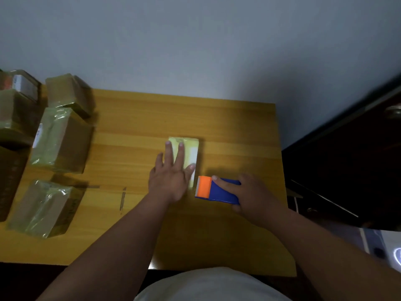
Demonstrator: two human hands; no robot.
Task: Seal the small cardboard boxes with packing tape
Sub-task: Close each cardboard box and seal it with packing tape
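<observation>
Flat left hand point(170, 178) on box point(191, 148), right hand point(251, 192) gripping tape dispenser point(217, 190)

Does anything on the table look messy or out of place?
Two stray tape strips lie stuck on the bare table, left of the left hand, not on any box. Otherwise things look tidy: that hand presses flat on the small box, and the right hand holds the tape dispenser.
</observation>
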